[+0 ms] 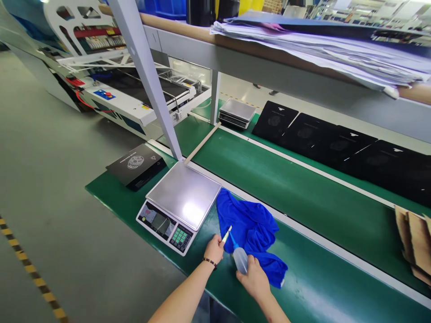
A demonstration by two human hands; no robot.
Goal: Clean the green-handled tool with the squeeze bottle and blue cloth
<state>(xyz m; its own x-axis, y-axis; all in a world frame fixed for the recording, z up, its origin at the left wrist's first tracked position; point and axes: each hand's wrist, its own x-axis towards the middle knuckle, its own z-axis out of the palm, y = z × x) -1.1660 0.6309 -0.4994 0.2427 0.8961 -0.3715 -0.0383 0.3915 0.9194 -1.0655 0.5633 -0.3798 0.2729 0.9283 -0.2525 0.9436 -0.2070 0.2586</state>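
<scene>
My left hand (pixel 214 250), with a beaded bracelet at the wrist, is closed on a slim pale strip (pixel 226 235), too small to tell its kind. In my right hand (pixel 255 277) is a translucent squeeze bottle (pixel 240 260) with a blue pointed nozzle (pixel 232 241). The nozzle tip is close to the strip; whether they touch, I cannot tell. Beneath and beyond both hands a crumpled blue cloth (pixel 251 220) lies on the green bench (pixel 319 287). Left of it stands a digital weighing scale (pixel 185 193) with a bare metal plate.
A black printed box (pixel 136 166) lies left of the scale. Beyond runs a green conveyor belt (pixel 286 175), with a second scale (pixel 237 112) and several black sheets (pixel 306 134) behind it. A grey post (pixel 144 76) rises near the scale. Papers (pixel 319 49) overhang the shelf. Cardboard (pixel 414 242) is at right.
</scene>
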